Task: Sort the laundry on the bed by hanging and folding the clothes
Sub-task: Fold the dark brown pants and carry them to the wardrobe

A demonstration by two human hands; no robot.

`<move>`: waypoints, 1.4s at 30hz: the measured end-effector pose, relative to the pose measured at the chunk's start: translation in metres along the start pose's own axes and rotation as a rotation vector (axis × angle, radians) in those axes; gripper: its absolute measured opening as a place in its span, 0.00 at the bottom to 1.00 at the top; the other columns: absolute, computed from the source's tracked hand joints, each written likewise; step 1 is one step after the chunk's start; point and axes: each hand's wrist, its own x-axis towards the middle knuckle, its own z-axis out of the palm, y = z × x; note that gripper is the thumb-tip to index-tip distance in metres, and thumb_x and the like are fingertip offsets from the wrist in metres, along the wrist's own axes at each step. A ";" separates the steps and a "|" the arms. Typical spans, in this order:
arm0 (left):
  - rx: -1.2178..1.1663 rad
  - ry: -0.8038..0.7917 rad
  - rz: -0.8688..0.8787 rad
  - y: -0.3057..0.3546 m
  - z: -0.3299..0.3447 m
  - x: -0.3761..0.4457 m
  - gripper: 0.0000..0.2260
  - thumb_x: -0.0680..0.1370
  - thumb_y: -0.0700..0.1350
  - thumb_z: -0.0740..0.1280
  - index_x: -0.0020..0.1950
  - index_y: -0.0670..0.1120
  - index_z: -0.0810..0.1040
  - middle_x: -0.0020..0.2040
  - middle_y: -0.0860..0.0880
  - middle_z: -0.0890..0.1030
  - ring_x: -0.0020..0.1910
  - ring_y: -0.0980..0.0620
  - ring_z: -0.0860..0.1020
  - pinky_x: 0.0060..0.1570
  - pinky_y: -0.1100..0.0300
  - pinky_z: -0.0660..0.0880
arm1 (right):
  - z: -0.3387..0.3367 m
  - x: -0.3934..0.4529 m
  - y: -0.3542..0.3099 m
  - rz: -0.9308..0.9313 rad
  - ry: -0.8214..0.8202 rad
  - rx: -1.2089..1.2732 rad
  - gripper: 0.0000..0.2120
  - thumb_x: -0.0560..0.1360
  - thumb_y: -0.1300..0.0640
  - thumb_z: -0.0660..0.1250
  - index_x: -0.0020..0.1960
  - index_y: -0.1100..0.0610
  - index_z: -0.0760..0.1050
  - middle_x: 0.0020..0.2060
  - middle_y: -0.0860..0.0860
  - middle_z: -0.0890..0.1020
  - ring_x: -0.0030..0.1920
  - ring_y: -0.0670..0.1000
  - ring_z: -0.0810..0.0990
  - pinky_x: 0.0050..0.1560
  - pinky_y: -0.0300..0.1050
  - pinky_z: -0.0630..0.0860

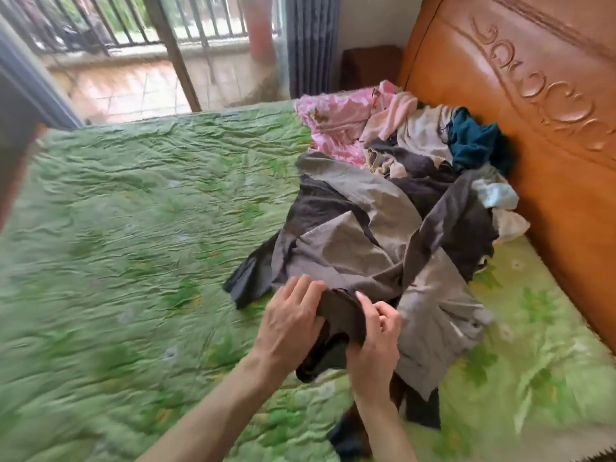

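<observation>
Far left: a dark blurred window frame [31, 85] and a barred balcony railing [110, 21] beyond it. The bed carries a crumpled green quilted cover with leaf print [126, 201], bare across its left half.

Centre foreground: the left hand [289, 323] grips the near edge of a dark brown-grey fabric garment [336, 315], fingers curled over the cloth. Just beside it, the right hand [375, 343] pinches the same garment, thumb and fingers closed on a fold. The garment is held at the near edge of the laundry pile, partly lifted off the cover; its lower part hangs dark between the wrists.

Centre right: the heap of mixed grey and black clothes [383, 228] spreads over the bed. Behind it lie a pink floral cloth [333, 125], a teal garment [473, 141] and a pale blue item [496, 193].

Far right: an orange-brown padded leather headboard with embossed scrolls [533, 111], touching the pile.
</observation>
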 end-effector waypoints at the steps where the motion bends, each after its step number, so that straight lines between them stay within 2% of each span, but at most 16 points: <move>1: 0.012 0.036 -0.014 -0.005 -0.019 -0.005 0.15 0.73 0.41 0.64 0.59 0.44 0.76 0.54 0.46 0.79 0.52 0.42 0.77 0.49 0.48 0.77 | -0.001 -0.002 -0.005 0.013 -0.002 -0.010 0.27 0.74 0.67 0.73 0.70 0.51 0.76 0.60 0.50 0.70 0.46 0.42 0.67 0.37 0.40 0.72; 3: 0.051 0.105 -0.066 -0.021 -0.058 -0.019 0.21 0.72 0.35 0.68 0.65 0.45 0.75 0.58 0.46 0.76 0.53 0.40 0.78 0.46 0.47 0.78 | -0.007 -0.007 -0.014 0.019 -0.038 -0.045 0.26 0.73 0.69 0.71 0.69 0.53 0.77 0.60 0.51 0.70 0.48 0.44 0.69 0.41 0.44 0.74; 6: 0.092 0.156 -0.239 -0.057 -0.109 -0.044 0.24 0.72 0.28 0.70 0.66 0.43 0.77 0.57 0.43 0.77 0.45 0.36 0.81 0.35 0.45 0.78 | -0.018 -0.012 -0.030 0.104 -0.186 -0.121 0.28 0.69 0.76 0.69 0.66 0.58 0.81 0.59 0.57 0.74 0.55 0.57 0.78 0.51 0.55 0.81; 9: 0.071 0.257 -0.497 -0.098 -0.142 -0.068 0.15 0.80 0.33 0.64 0.65 0.46 0.75 0.41 0.46 0.80 0.35 0.37 0.80 0.31 0.51 0.70 | -0.024 -0.002 -0.056 0.184 -0.282 -0.180 0.27 0.70 0.78 0.67 0.63 0.58 0.82 0.58 0.58 0.76 0.59 0.63 0.78 0.54 0.58 0.79; 11: -0.080 0.348 -0.731 -0.123 -0.155 -0.083 0.08 0.85 0.39 0.60 0.62 0.47 0.74 0.34 0.53 0.76 0.34 0.41 0.79 0.33 0.52 0.65 | -0.025 0.004 -0.079 0.176 -0.284 -0.196 0.26 0.70 0.78 0.65 0.61 0.57 0.82 0.57 0.59 0.76 0.58 0.64 0.78 0.51 0.59 0.79; 15: -0.513 0.555 -1.030 -0.169 -0.185 -0.102 0.09 0.87 0.41 0.57 0.55 0.41 0.76 0.45 0.43 0.81 0.51 0.35 0.81 0.50 0.42 0.77 | -0.031 0.024 -0.128 0.114 -0.178 -0.157 0.21 0.70 0.77 0.67 0.57 0.60 0.84 0.53 0.59 0.76 0.48 0.65 0.81 0.46 0.54 0.78; 17: -0.595 0.558 -1.006 -0.188 -0.204 -0.112 0.07 0.86 0.39 0.59 0.55 0.41 0.77 0.49 0.40 0.82 0.53 0.36 0.82 0.53 0.44 0.80 | -0.037 0.034 -0.155 0.083 -0.166 -0.195 0.19 0.71 0.76 0.67 0.56 0.60 0.84 0.52 0.60 0.78 0.49 0.65 0.82 0.45 0.54 0.78; 21: -0.707 0.537 -0.880 -0.212 -0.248 -0.121 0.08 0.85 0.39 0.64 0.52 0.52 0.76 0.43 0.46 0.83 0.40 0.47 0.82 0.32 0.63 0.78 | -0.059 0.057 -0.206 0.078 -0.196 -0.296 0.15 0.76 0.66 0.68 0.60 0.55 0.83 0.53 0.61 0.85 0.53 0.65 0.84 0.51 0.56 0.81; 24: -0.713 0.387 -0.817 -0.224 -0.287 -0.119 0.08 0.81 0.39 0.71 0.51 0.52 0.77 0.39 0.45 0.86 0.34 0.48 0.84 0.28 0.57 0.80 | -0.078 0.076 -0.250 0.149 -0.262 -0.246 0.18 0.76 0.65 0.65 0.63 0.55 0.82 0.58 0.60 0.85 0.59 0.63 0.83 0.60 0.52 0.78; 26: -0.623 0.181 -0.774 -0.230 -0.313 -0.118 0.08 0.77 0.38 0.75 0.51 0.47 0.78 0.37 0.43 0.86 0.32 0.45 0.85 0.27 0.55 0.79 | -0.090 0.086 -0.284 0.244 -0.294 -0.120 0.19 0.78 0.67 0.60 0.64 0.57 0.81 0.54 0.60 0.86 0.48 0.60 0.85 0.48 0.45 0.80; 29: -0.291 -0.203 -0.719 -0.233 -0.347 -0.122 0.09 0.75 0.33 0.71 0.50 0.45 0.78 0.39 0.43 0.85 0.27 0.46 0.84 0.23 0.59 0.75 | -0.104 0.091 -0.324 0.429 -0.342 0.186 0.24 0.78 0.70 0.48 0.60 0.59 0.81 0.36 0.57 0.86 0.26 0.53 0.83 0.29 0.41 0.78; 31: -0.078 -0.315 -0.687 -0.231 -0.371 -0.123 0.10 0.75 0.33 0.68 0.48 0.48 0.78 0.42 0.46 0.83 0.27 0.50 0.82 0.22 0.62 0.73 | -0.111 0.095 -0.340 0.427 -0.438 0.209 0.27 0.77 0.69 0.46 0.59 0.56 0.81 0.38 0.52 0.88 0.29 0.51 0.86 0.33 0.41 0.77; 35: -0.100 -0.367 -0.615 -0.229 -0.419 -0.120 0.14 0.77 0.33 0.63 0.54 0.50 0.79 0.47 0.47 0.81 0.37 0.53 0.76 0.30 0.61 0.71 | -0.134 0.105 -0.353 0.284 -0.638 0.163 0.29 0.79 0.68 0.47 0.56 0.47 0.84 0.53 0.51 0.87 0.43 0.55 0.89 0.29 0.38 0.79; 37: -0.286 -0.388 -0.611 -0.233 -0.445 -0.122 0.18 0.78 0.30 0.58 0.58 0.47 0.81 0.45 0.44 0.80 0.35 0.52 0.75 0.28 0.62 0.70 | -0.150 0.114 -0.354 0.147 -0.737 0.123 0.21 0.82 0.61 0.56 0.58 0.42 0.84 0.53 0.50 0.88 0.51 0.55 0.89 0.40 0.40 0.83; 39: -0.556 -0.413 -0.603 -0.238 -0.469 -0.125 0.19 0.79 0.28 0.56 0.59 0.45 0.81 0.44 0.39 0.81 0.36 0.48 0.81 0.27 0.62 0.72 | -0.166 0.121 -0.357 0.058 -0.885 0.140 0.12 0.78 0.47 0.69 0.61 0.40 0.82 0.57 0.51 0.87 0.58 0.54 0.86 0.57 0.53 0.82; 42: -0.927 -0.386 -0.579 -0.248 -0.497 -0.122 0.15 0.80 0.34 0.64 0.66 0.40 0.80 0.58 0.33 0.84 0.55 0.34 0.85 0.44 0.55 0.85 | -0.181 0.133 -0.360 -0.028 -1.012 0.129 0.27 0.71 0.41 0.80 0.68 0.43 0.79 0.64 0.51 0.83 0.65 0.55 0.82 0.67 0.61 0.77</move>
